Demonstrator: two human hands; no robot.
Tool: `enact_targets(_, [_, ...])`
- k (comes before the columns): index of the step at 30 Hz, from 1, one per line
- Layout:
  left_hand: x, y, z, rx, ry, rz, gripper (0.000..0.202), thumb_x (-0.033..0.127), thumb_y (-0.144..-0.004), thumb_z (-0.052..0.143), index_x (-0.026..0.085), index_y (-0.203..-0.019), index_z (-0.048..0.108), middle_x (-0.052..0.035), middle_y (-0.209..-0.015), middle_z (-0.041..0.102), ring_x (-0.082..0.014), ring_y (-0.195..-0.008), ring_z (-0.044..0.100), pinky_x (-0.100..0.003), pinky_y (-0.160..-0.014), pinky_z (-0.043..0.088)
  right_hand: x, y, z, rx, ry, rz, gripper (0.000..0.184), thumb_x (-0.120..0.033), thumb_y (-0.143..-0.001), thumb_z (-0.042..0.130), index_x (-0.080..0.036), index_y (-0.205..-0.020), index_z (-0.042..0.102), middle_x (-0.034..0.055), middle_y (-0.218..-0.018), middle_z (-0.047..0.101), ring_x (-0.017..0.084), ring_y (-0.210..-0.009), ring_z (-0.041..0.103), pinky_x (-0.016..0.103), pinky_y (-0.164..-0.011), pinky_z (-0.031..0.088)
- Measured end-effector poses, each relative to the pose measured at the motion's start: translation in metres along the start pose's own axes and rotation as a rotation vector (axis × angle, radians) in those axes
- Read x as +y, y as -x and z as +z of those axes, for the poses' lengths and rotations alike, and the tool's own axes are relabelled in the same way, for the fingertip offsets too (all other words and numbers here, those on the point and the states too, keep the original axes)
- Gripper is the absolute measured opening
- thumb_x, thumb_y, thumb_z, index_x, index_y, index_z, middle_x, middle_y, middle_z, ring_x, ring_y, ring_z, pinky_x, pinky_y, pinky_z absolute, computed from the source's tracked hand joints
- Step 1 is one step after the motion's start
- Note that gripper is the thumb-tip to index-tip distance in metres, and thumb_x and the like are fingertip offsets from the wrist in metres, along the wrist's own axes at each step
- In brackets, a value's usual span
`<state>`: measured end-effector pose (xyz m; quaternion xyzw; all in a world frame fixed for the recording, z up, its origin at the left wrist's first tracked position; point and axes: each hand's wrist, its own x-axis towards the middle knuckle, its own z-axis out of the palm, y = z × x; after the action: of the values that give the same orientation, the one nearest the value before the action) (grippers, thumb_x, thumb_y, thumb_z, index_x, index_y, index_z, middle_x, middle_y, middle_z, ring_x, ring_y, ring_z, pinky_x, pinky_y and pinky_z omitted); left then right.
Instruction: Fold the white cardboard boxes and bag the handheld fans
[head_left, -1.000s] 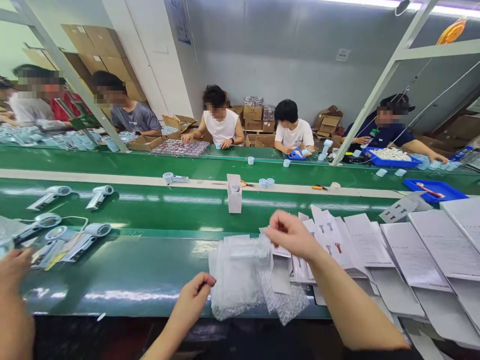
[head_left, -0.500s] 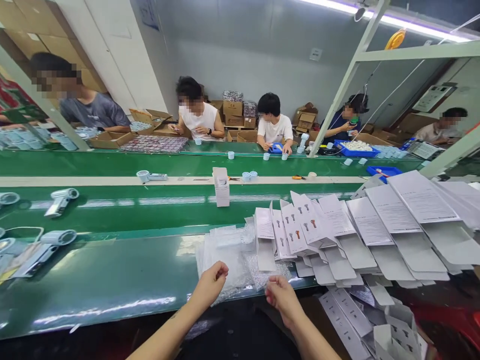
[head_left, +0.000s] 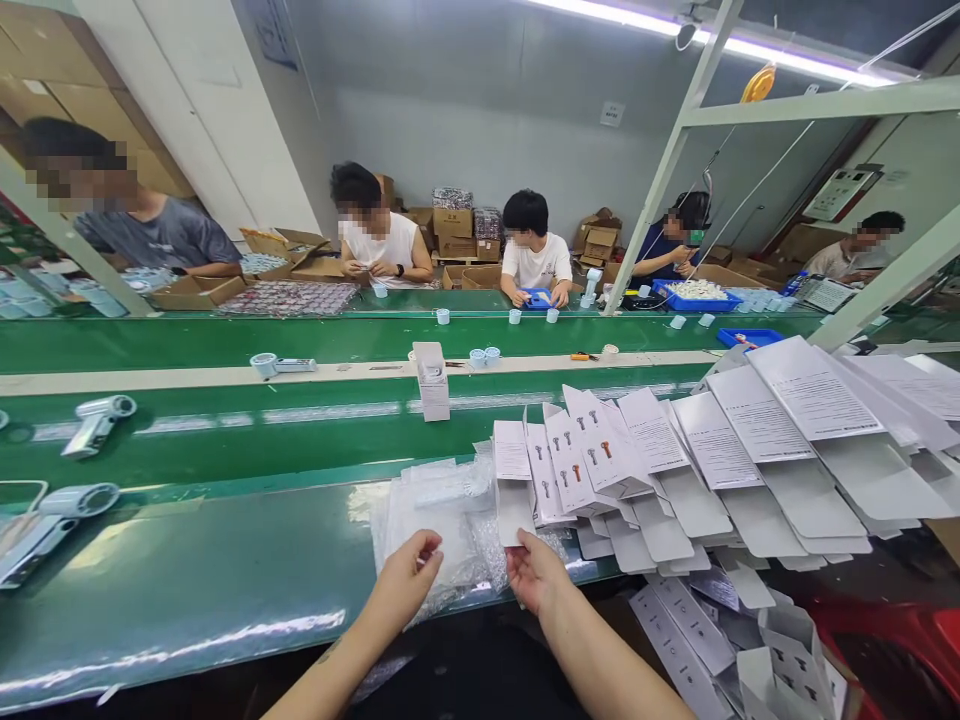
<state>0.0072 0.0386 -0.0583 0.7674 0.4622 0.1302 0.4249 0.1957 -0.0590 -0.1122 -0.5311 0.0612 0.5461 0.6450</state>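
Colours and patterns at the packing line.
Green conveyor belt with a cream strip; clear plastic bags; white flat cartons printed with small grey and orange device pictures; white upright box; pale grey handheld devices; blue trays; brown cardboard boxes.

Under your left hand and right hand lies a pile of clear plastic bags, thin, crinkled and shiny, some of them bubble wrap. The bench you work at has a smooth, glossy green surface that mirrors the ceiling lights. To your right the flat box blanks are matt white card with fine print. The handheld fans on the green belt look like smooth pale plastic.
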Motion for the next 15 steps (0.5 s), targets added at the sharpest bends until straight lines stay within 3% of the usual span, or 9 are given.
enact_targets(3, [-0.01, -0.029, -0.013, 0.141, -0.121, 0.022, 0.041, 0.033, -0.077, 0.049, 0.018, -0.114, 0.057, -0.0167, -0.135, 0.055, -0.0333, -0.13, 0.044, -0.048, -0.108, 0.031, -0.007, 0.009, 0.006, 0.092, -0.146, 0.008, 0.025, -0.018, -0.077, 0.071, -0.022, -0.075, 0.047, -0.0033, -0.07, 0.062, 0.009, -0.059, 0.063, 0.019, -0.056, 0.054])
enact_targets(5, [-0.016, -0.05, -0.017, 0.166, -0.176, 0.016, 0.048, 0.029, -0.076, 0.052, 0.017, -0.122, 0.054, -0.0166, -0.147, 0.045, -0.0348, -0.14, 0.031, -0.051, -0.113, 0.022, -0.013, 0.016, 0.011, 0.095, -0.218, -0.001, 0.031, -0.01, -0.07, 0.074, -0.023, -0.078, 0.047, -0.0037, -0.076, 0.065, 0.009, -0.064, 0.065, 0.018, -0.059, 0.054])
enact_targets(8, [-0.022, -0.071, -0.014, 0.118, -0.22, -0.014, 0.044, 0.023, -0.075, 0.055, 0.018, -0.12, 0.057, -0.0157, -0.14, 0.053, -0.0352, -0.133, 0.043, -0.051, -0.109, 0.029, -0.021, 0.027, 0.019, 0.058, -0.29, 0.008, 0.036, -0.004, -0.066, 0.074, -0.023, -0.082, 0.048, -0.0038, -0.081, 0.068, 0.007, -0.064, 0.064, 0.015, -0.058, 0.052])
enact_targets(11, [-0.024, -0.077, -0.004, 0.055, -0.223, -0.023, 0.034, 0.019, -0.079, 0.057, 0.016, -0.113, 0.061, -0.0128, -0.129, 0.062, -0.0284, -0.118, 0.058, -0.046, -0.103, 0.039, -0.027, 0.035, 0.024, 0.008, -0.337, 0.038, 0.036, -0.002, -0.066, 0.074, -0.022, -0.083, 0.05, -0.0024, -0.084, 0.069, 0.007, -0.062, 0.063, 0.016, -0.058, 0.051])
enact_targets(15, [-0.021, -0.074, 0.001, 0.044, -0.178, -0.034, 0.032, 0.017, -0.079, 0.058, 0.016, -0.111, 0.062, -0.0117, -0.129, 0.062, -0.026, -0.117, 0.058, -0.045, -0.104, 0.039, -0.037, 0.044, 0.023, -0.048, -0.4, 0.088, 0.031, 0.0, -0.067, 0.072, -0.02, -0.083, 0.055, 0.0004, -0.083, 0.069, 0.009, -0.068, 0.065, 0.018, -0.058, 0.051])
